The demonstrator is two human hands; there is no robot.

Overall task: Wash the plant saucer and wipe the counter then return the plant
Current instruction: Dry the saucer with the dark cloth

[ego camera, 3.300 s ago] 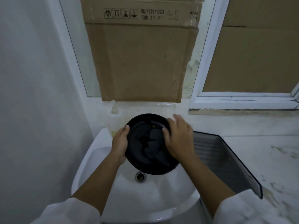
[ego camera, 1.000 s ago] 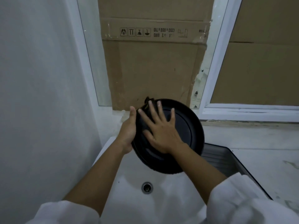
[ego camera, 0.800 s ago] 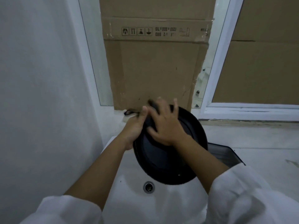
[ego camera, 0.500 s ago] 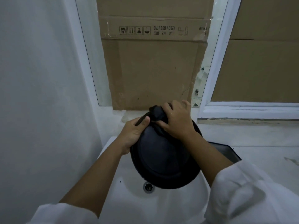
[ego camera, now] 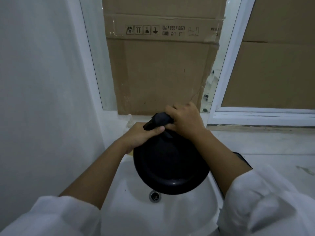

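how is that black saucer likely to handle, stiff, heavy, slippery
Probably stiff: the saucer shows no bend though the left hand grips only its upper rim. Likely light, as that edge grip holds it tilted over the sink. Its glossy rim suggests it may be slippery, so the right hand, bunching the cloth at the top, may help steady it.

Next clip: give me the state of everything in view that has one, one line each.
Saucer, held up, tilted over the sink, not resting in it.
Cloth, bunched at the saucer's top rim.
Left grip, curled on that rim, thumb across the cloth.
Right grip, curled round the cloth.
Drain, unplugged.
Window, covered by cardboard.
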